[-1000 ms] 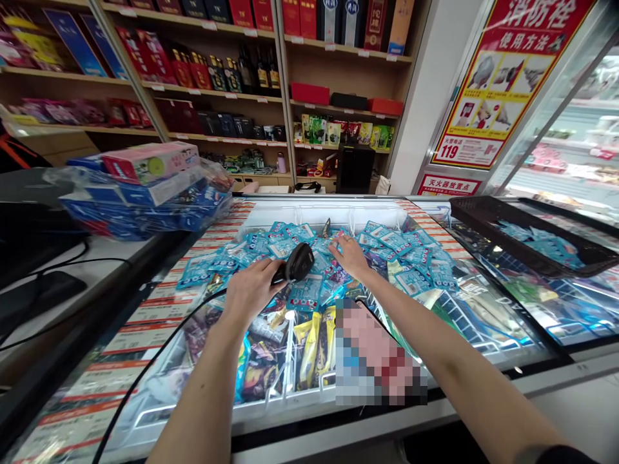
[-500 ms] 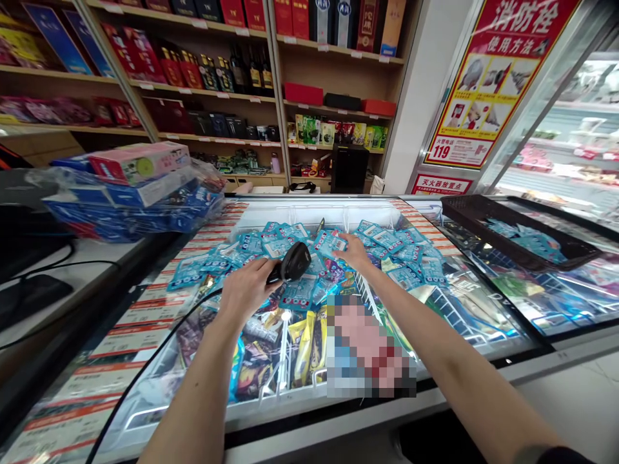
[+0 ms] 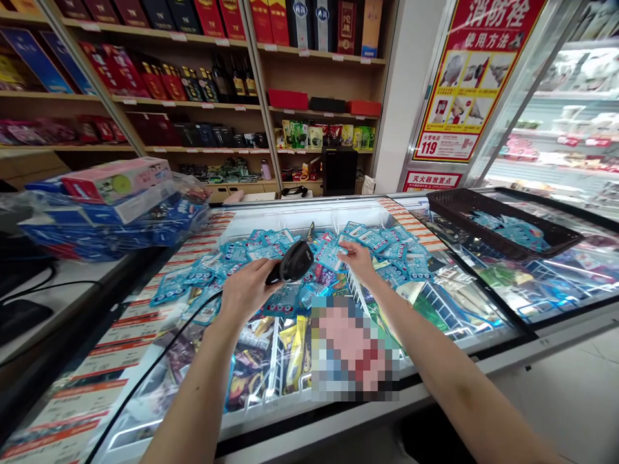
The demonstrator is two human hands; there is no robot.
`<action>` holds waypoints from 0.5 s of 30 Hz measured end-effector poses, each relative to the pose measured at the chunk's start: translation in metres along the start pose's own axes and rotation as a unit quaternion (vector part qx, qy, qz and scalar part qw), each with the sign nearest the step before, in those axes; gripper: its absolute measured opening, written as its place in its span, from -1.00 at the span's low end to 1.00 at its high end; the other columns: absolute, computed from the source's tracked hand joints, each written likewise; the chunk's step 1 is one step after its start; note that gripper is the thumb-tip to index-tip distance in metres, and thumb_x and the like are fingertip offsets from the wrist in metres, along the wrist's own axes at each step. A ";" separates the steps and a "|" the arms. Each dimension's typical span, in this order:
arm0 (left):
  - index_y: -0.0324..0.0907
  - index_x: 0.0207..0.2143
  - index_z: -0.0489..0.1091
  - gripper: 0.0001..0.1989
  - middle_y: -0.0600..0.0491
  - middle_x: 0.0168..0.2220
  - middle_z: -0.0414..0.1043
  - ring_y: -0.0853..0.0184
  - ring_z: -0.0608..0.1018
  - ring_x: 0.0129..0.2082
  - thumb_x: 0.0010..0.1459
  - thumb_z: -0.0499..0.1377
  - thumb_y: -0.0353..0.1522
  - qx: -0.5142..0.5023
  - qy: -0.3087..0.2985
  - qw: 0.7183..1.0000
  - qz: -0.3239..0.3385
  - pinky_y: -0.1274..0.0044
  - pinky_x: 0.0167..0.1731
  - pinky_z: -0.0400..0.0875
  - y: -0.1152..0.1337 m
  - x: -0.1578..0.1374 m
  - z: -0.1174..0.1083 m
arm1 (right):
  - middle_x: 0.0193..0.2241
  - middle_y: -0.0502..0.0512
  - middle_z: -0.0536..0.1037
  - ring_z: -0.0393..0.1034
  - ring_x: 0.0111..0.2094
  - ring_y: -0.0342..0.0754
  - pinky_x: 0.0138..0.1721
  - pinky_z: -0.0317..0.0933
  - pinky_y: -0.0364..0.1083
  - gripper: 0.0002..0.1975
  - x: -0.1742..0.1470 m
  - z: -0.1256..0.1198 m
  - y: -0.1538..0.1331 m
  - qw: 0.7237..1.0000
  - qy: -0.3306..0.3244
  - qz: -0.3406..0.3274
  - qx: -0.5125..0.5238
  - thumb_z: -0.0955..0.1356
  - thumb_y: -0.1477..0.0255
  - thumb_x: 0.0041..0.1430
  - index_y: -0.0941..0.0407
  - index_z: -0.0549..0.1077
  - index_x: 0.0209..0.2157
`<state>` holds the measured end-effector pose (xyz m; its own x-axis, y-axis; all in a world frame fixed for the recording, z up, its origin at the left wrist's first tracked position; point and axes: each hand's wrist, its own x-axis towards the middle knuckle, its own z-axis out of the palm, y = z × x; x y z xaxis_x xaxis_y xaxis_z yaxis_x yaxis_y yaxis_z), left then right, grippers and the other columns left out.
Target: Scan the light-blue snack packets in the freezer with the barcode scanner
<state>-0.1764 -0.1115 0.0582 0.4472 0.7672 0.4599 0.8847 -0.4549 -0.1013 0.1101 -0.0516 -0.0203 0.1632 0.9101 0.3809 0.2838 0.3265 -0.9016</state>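
My left hand (image 3: 244, 289) is wrapped round the handle of a black corded barcode scanner (image 3: 296, 261), its head pointing up and to the right. Just to the right of it, my right hand (image 3: 358, 259) pinches the edge of a light-blue packet (image 3: 329, 255). Many similar blue packets (image 3: 271, 243) lie spread over the glass top of a chest freezer, on both sides of my hands. The scanner's cable (image 3: 162, 353) runs down to the lower left. Fingers of my left hand are partly hidden behind the scanner.
Wrapped blue boxes (image 3: 116, 219) stand at the left. A dark basket (image 3: 556, 248) with blue packets lies at the right. Wire dividers (image 3: 276, 351) and frozen goods show through the glass. Price labels (image 3: 116, 345) line the left side. Shelves of boxes and bottles stand behind.
The view has turned slightly right, so the surroundings sit further left. My right hand has shifted a little right relative to the freezer, and its packet is tilted differently. The scanner stays in my left hand.
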 end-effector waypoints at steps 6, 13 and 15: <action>-0.08 -0.02 0.29 -0.59 -0.01 -0.17 0.44 0.21 0.47 -0.18 0.09 0.06 -0.15 -0.002 -0.015 1.000 -0.003 0.52 -0.40 0.26 0.014 0.016 0.006 | -0.15 0.11 0.49 0.38 -0.16 -0.08 -0.15 0.30 -0.08 -0.57 -0.004 -0.006 -0.007 0.999 -0.016 -0.025 0.042 0.32 0.45 -0.03 0.14 0.36 -0.04; -0.08 -0.05 0.31 -0.63 -0.01 -0.17 0.45 0.21 0.48 -0.18 0.14 0.01 -0.15 -0.011 -0.006 1.000 0.018 0.50 -0.40 0.26 0.025 0.011 0.023 | -0.04 0.19 0.41 0.30 -0.04 0.00 -0.06 0.22 -0.01 -0.26 -0.012 -0.004 -0.011 0.991 -0.073 -0.030 -0.112 0.41 0.19 -0.08 0.13 0.17 0.13; -0.08 -0.05 0.30 -0.64 0.00 -0.18 0.45 0.21 0.48 -0.19 0.14 0.01 -0.16 -0.005 -0.014 0.999 0.032 0.49 -0.40 0.26 0.022 0.008 0.023 | -0.03 0.21 0.38 0.21 0.03 0.08 0.00 0.14 0.05 -0.20 -0.016 -0.005 -0.016 0.974 -0.069 -0.049 -0.209 0.42 0.07 -0.15 0.12 0.21 0.11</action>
<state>-0.1499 -0.1049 0.0395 0.5063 0.7484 0.4283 0.8530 -0.5075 -0.1215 0.1074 -0.0728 -0.0106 -0.0047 0.9146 0.4043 0.6557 0.3081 -0.6893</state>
